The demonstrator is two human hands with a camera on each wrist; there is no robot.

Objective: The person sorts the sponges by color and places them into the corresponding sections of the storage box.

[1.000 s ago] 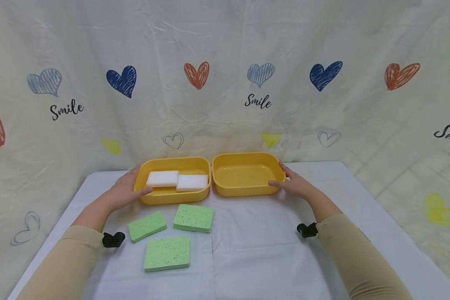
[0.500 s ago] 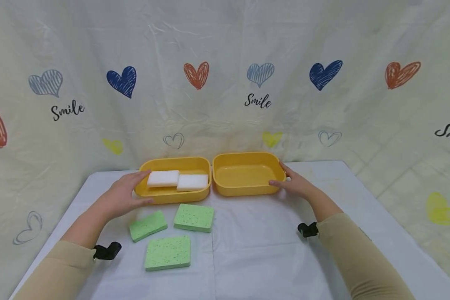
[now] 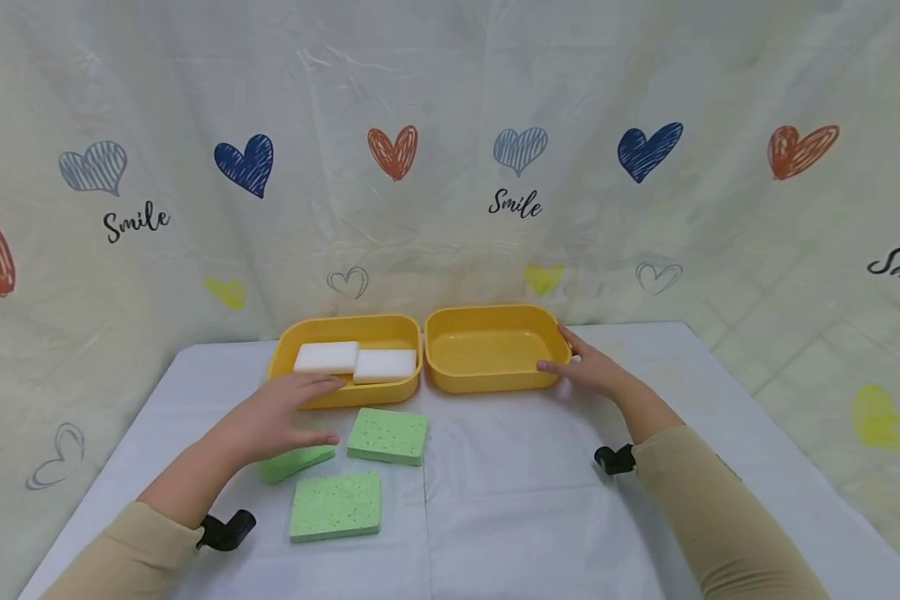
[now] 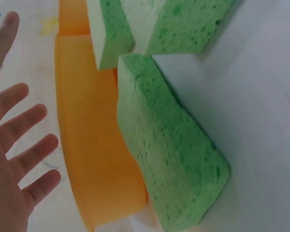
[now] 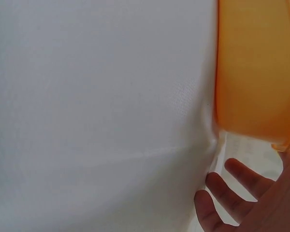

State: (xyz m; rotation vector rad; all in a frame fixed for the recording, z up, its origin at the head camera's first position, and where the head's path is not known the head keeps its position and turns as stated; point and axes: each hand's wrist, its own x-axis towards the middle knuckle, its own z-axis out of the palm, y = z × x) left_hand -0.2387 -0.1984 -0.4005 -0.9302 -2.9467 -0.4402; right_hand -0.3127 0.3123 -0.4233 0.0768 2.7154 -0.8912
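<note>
My left hand hangs over the green sponges, fingers spread and holding nothing. Beneath it lies a partly covered green sponge; two more, a speckled sponge and a nearer green sponge, lie on the cloth. In the left wrist view the fingers stand apart from the green sponge. At the right end of the right yellow container rests my right hand, thumb at the front rim, other fingers loosely extended around the corner. The left yellow container holds two white sponges.
Both containers stand side by side at the back of the table, which is covered in white cloth. Behind them hangs a pale curtain printed with hearts and "Smile". Black wrist cameras sit at both sleeves.
My left hand has left the left container's end and moved right and nearer, over the green sponges. The right hand and both containers have stayed put.
</note>
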